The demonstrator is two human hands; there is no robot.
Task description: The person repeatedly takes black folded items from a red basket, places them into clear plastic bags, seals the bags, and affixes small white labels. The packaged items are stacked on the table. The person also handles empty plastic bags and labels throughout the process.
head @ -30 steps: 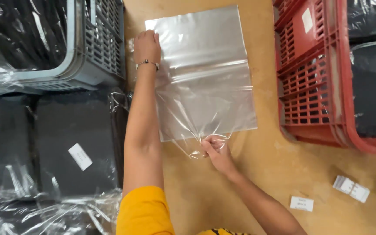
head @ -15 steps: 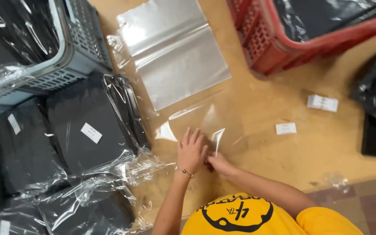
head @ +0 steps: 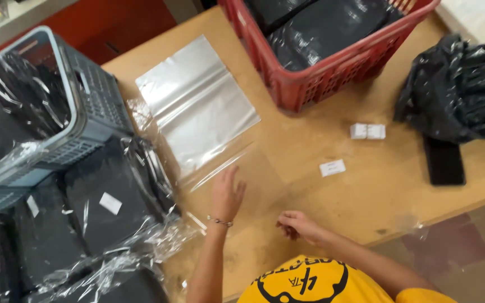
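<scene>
My left hand (head: 227,194) lies flat, fingers spread, on a thin clear plastic bag (head: 237,177) spread on the wooden table (head: 332,196); a thin bracelet is on that wrist. My right hand (head: 297,225) hovers near the table's front edge with fingers curled loosely and nothing seen in it. A stack of clear plastic bags (head: 197,106) lies just beyond the flat bag.
A red crate (head: 332,67) of black packed items stands at the back right. A grey basket (head: 88,106) and black garments in clear bags (head: 108,207) fill the left. A black plastic bundle (head: 461,90), a dark phone (head: 443,161), and small white labels (head: 367,131) (head: 332,168) lie to the right.
The view has tilted and swung. My two hands have separated: the left stays pressed on the clear bag, the right has drawn back toward the table edge.
</scene>
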